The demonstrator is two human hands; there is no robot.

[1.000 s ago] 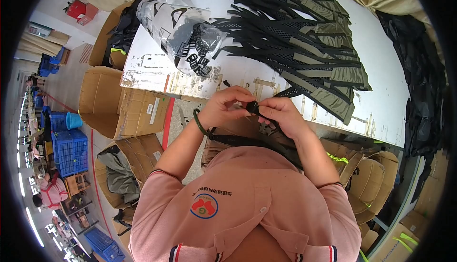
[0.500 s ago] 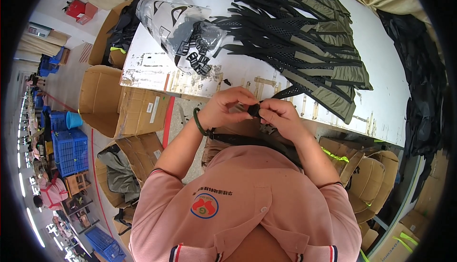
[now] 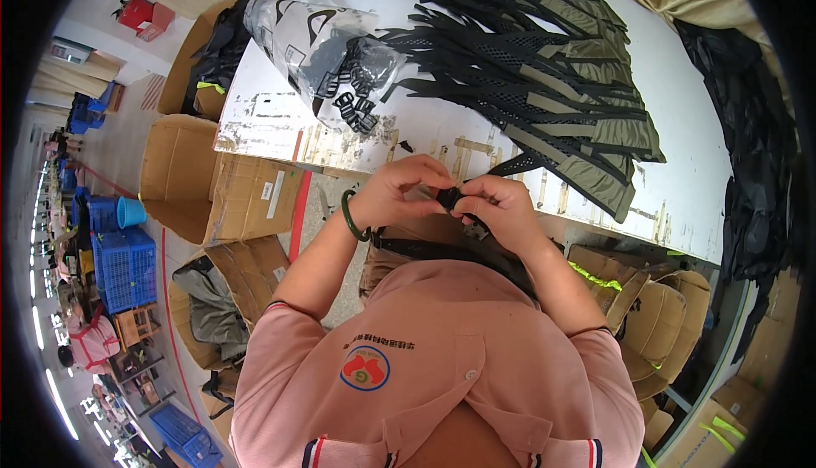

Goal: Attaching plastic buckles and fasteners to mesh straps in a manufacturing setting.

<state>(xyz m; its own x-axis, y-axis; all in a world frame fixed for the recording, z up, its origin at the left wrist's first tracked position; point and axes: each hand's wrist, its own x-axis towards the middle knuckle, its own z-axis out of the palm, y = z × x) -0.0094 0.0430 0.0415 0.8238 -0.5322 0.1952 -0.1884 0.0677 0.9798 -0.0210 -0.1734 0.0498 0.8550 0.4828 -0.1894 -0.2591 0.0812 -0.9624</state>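
At the table's front edge, my left hand (image 3: 406, 193) pinches a small black buckle (image 3: 448, 198) between thumb and fingers. My right hand (image 3: 501, 210) meets it from the other side, its thumb and forefinger closed on a black strap (image 3: 515, 164). That strap seems to run back to the nearest of several olive-and-black mesh strap pieces (image 3: 595, 175) fanned across the table. Fingers hide most of the buckle, so how the strap sits in it cannot be made out. To the left lies a clear plastic bag (image 3: 297, 39) with loose black buckles (image 3: 355, 113) at its mouth.
The white table (image 3: 680, 187) has worn, taped edges. Open cardboard boxes stand left (image 3: 246, 200) and right (image 3: 671, 323) below it; another holds grey fabric (image 3: 212, 306). Black material (image 3: 756, 153) hangs at the far right. Blue crates (image 3: 125, 268) stand farther left.
Both hands stay in nearly the same place. The buckle has turned and shifted slightly left and down between the fingers, and my right fingertips have moved a little left.
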